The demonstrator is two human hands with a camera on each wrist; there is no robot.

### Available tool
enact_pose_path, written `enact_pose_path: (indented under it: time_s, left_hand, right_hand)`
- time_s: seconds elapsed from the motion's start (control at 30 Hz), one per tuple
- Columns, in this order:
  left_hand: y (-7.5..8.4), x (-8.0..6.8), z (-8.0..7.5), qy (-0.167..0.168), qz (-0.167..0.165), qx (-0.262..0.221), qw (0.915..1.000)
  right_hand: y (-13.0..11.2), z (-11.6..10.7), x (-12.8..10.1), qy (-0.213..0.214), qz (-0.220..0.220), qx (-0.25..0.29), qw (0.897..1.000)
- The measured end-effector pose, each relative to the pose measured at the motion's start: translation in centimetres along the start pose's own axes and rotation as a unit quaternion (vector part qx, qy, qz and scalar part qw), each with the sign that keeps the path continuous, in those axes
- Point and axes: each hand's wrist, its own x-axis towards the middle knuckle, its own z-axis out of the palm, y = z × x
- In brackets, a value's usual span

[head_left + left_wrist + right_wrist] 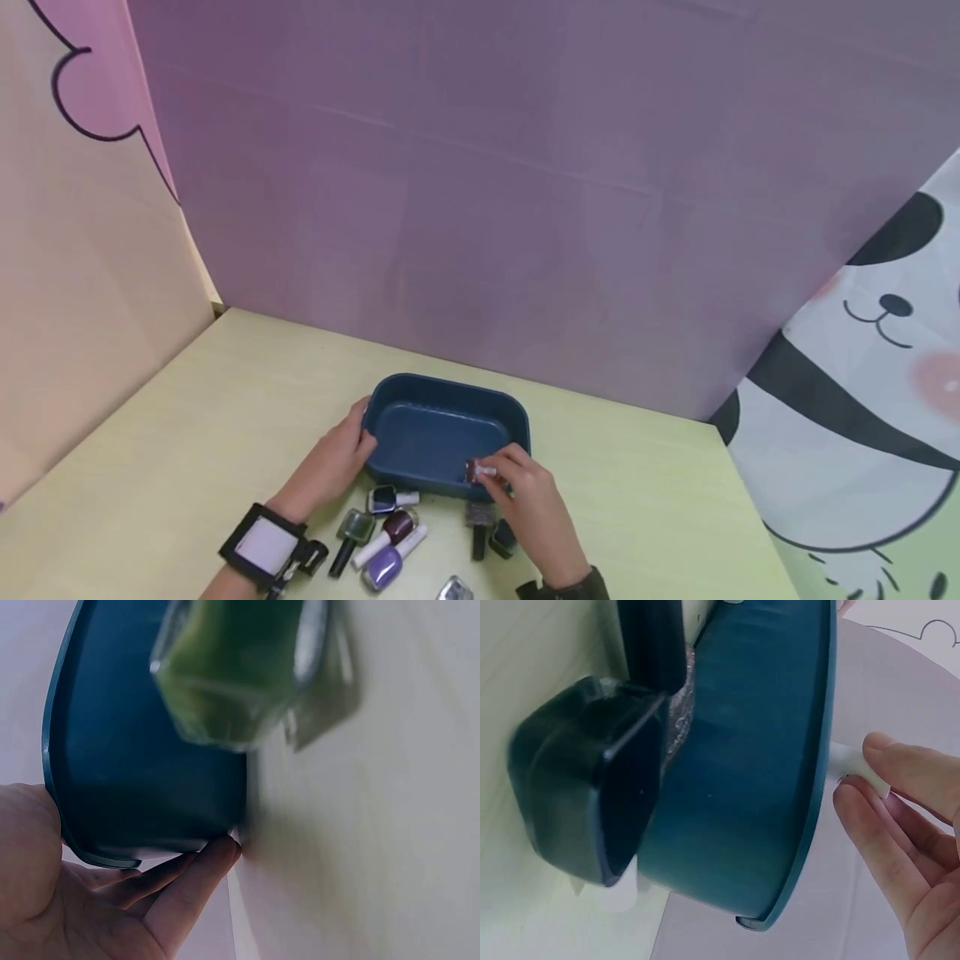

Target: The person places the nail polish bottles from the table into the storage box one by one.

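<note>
A dark blue rectangular container (442, 428) stands on the table. My left hand (339, 454) grips its left end, thumb at the rim and fingers along the outer wall, as the left wrist view shows. Between thumb and fingers, my right hand (531, 492) pinches the white cap (849, 766) of a dark red nail polish bottle (471, 471). That bottle is over the container's near right corner; the wall hides its glass part in the right wrist view. Nearest the left hand on the table lie a dark nail polish bottle (382, 499) and a green one (356, 527).
In front of the container lie a maroon bottle (400, 523), a purple one (383, 568) and a clear one (454, 590). A glittery bottle (480, 514) and a dark bottle (503, 539) lie by the right hand. A purple panel (480, 208) rises behind the table (637, 483).
</note>
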Motion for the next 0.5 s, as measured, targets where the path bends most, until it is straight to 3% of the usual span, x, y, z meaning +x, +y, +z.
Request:
enact_pose_path:
  time_s: [0.5]
  left_hand:
    - [-0.03, 0.16, 0.06, 0.000, -0.003, -0.001, 1.0000]
  right_hand:
    - [0.44, 0.60, 0.00, -0.011, 0.011, -0.027, 0.999]
